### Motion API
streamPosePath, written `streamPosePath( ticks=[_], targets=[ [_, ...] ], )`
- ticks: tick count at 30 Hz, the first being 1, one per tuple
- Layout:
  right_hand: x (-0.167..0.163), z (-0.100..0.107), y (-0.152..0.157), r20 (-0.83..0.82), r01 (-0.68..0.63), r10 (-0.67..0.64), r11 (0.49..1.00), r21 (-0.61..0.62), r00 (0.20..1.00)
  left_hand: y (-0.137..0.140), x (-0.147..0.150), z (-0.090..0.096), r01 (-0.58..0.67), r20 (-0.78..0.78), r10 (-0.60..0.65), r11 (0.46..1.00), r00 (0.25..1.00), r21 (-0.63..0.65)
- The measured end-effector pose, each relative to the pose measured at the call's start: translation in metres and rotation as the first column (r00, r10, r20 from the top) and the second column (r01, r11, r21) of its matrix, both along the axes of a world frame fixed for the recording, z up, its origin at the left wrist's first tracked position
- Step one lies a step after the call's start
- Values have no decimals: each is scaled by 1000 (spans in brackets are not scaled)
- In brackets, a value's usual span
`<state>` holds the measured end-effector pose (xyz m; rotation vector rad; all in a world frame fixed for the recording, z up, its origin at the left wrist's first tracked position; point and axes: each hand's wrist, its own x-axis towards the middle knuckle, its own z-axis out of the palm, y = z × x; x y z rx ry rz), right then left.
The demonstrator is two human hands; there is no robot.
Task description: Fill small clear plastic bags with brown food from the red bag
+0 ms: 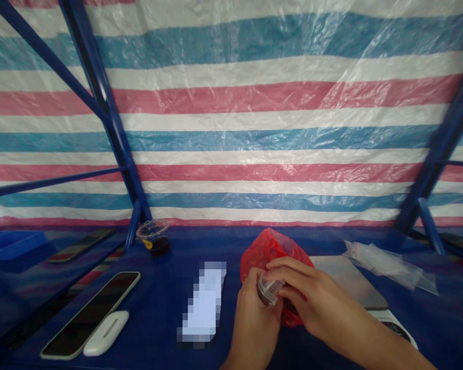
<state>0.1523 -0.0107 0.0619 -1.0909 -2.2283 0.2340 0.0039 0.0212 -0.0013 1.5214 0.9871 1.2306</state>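
Note:
My left hand [256,313] is closed around a small piece of clear, crinkled plastic [270,289] that looks like a little bag; what is inside it I cannot make out. The fingers of my right hand [310,293] are bent in from the other side, thumb and fingertips pinching at the clear plastic's edge. Just behind and below both hands stands a red plastic bag [268,246], its top open and its contents mostly hidden.
Right of the hands is a scale with a flat metal plate [355,282], beside clear plastic bags [386,262]. On the left lie a lit phone [204,303], a dark phone [94,313], a white case [106,333] and a clear cup [158,244]. Blue posts [111,123] flank the table.

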Motion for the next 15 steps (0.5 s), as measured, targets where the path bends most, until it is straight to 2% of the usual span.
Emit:
streamPosePath(
  ticks=[3, 6, 10, 12, 15],
  targets=[
    [2, 4, 1, -48, 51, -51, 999, 7, 998, 1, 0, -2, -1, 7, 1, 1000, 1000, -11],
    [8, 8, 5, -68, 180, -179, 984, -3, 981, 3, -2, -4, -37, -20, 36, 999, 999, -14],
    [13, -3, 12, 199, 361, -341, 930, -71, 919, 5, -5, -7, -106, -100, 103, 994, 990, -25],
    [12, -14, 16, 313, 391, -347, 916, -89, 884, 5, -6, -8, -130, -143, 123, 991, 982, -39],
    [8, -28, 22, 350, 396, -347, 915, -78, 870, 4, -6, -7, -148, -167, 138, 988, 976, -45]
  ],
)
